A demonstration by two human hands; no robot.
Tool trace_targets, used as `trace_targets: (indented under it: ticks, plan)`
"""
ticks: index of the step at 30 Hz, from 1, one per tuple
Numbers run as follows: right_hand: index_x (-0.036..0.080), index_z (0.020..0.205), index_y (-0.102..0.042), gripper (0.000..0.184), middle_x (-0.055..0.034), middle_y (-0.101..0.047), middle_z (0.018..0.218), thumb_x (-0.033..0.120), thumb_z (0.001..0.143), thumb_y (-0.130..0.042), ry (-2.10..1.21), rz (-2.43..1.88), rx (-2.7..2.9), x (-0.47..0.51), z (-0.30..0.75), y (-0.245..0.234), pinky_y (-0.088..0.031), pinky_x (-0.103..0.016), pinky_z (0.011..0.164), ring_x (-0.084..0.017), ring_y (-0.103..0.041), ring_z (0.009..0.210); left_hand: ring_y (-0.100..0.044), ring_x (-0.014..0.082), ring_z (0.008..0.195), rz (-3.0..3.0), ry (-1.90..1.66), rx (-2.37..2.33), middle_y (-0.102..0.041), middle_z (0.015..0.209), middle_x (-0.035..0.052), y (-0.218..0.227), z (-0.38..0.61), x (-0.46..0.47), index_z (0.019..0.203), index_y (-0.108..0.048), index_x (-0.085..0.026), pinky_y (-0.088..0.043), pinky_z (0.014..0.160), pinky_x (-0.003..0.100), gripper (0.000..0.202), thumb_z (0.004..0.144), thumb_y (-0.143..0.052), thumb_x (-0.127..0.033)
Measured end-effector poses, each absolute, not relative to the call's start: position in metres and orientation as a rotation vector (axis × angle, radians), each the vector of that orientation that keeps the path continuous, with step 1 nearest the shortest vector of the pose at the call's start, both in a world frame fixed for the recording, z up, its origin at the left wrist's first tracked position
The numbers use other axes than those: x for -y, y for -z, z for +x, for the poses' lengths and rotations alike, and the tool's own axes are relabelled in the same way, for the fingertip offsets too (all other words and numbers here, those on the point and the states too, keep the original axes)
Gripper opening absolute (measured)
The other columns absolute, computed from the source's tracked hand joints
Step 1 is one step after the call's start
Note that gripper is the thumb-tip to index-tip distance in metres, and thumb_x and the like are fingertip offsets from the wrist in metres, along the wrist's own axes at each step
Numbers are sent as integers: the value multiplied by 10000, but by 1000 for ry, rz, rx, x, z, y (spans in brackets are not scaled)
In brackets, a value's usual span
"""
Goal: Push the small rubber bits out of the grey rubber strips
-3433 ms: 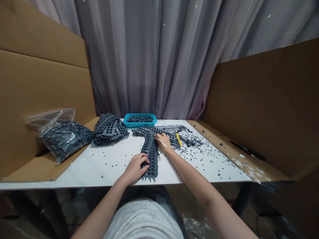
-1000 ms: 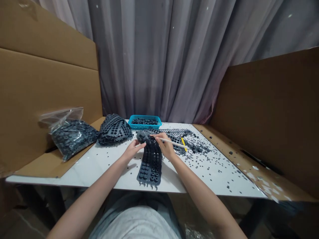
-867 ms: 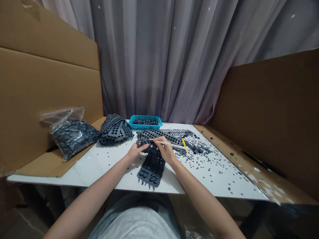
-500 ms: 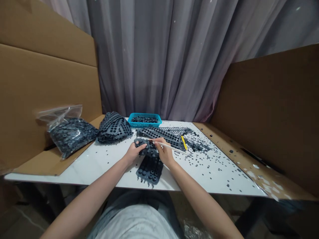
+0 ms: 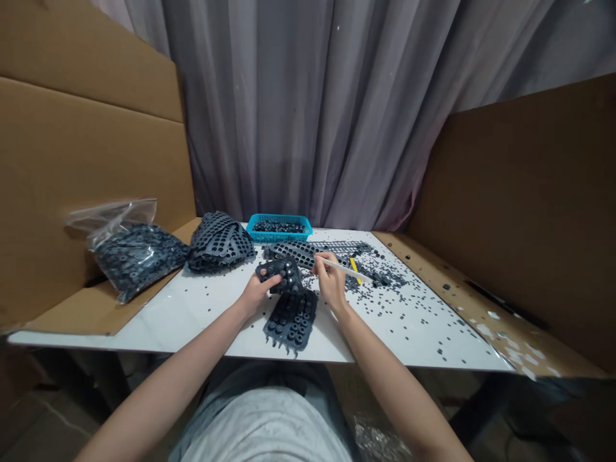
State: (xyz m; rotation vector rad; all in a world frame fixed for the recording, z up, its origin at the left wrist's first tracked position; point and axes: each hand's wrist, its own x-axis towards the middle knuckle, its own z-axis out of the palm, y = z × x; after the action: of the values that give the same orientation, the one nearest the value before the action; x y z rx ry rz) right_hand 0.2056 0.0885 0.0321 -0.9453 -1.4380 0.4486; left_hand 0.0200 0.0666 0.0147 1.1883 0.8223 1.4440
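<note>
A dark rubber sheet (image 5: 291,324) studded with round ring-shaped parts hangs over the table's near middle, its upper end folded up. My left hand (image 5: 260,289) grips that upper end, thumb pressed on its face. To the right, my right hand (image 5: 330,279) is closed around a thin white stick (image 5: 346,268), held slantwise and apart from the sheet. The tip of the stick near my fingers is hard to make out. Behind both hands lies a strip of dark perforated sheet (image 5: 293,252).
A blue basket (image 5: 279,236) of small dark parts stands at the back. Left of it are a heap of perforated sheets (image 5: 219,244) and a clear zip bag (image 5: 137,256) of dark rings. Tiny dark discs (image 5: 385,301) and a yellow strip (image 5: 355,269) lie right. Cardboard walls (image 5: 529,212) flank the table.
My right hand has drawn away from the rubber sheet to the right, taking the white stick with it. My left hand still holds the sheet, its upper end now tilted differently.
</note>
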Motion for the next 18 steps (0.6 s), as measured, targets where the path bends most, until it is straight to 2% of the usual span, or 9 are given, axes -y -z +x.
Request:
trace_targets:
  ticks: [2,7,12,18]
  plan:
    - [198,839,-589,223,9,-573,640,395,874,-489,-426,-954,1400,-88,208,-35,-418,-259,539,-149,-535,568,-638,235,892,1195,-1429,-818,-706,921,55,-12,20,-69,904,-680,-178,-466,879,391,381,604,-780,-390]
    - [206,839,-626,185,-27,-645,797,375,848,-553,-481,-738,1485,-75,210,-48,-481,-302,670,-178,-599,743,-636,230,892,1197,-1404,-826,-705,926,52,-8,22,-72,924,-684,-181,-459,878,377,378,610,-783,-368]
    - [217,862,-626,154,-86,-679,994,349,869,-546,-488,-419,1892,-58,209,-60,-494,-393,846,-221,-628,954,-642,212,786,1195,-1358,-836,-706,841,53,-9,23,-70,860,-690,-148,-485,769,329,358,584,-796,-351]
    - [194,882,-630,211,-109,-684,1051,387,872,-544,-681,-495,2008,-55,215,-52,-497,-384,864,-229,-640,989,-623,179,639,1181,-1291,-867,-684,697,39,-12,22,-67,758,-674,-122,-469,634,276,307,580,-799,-340]
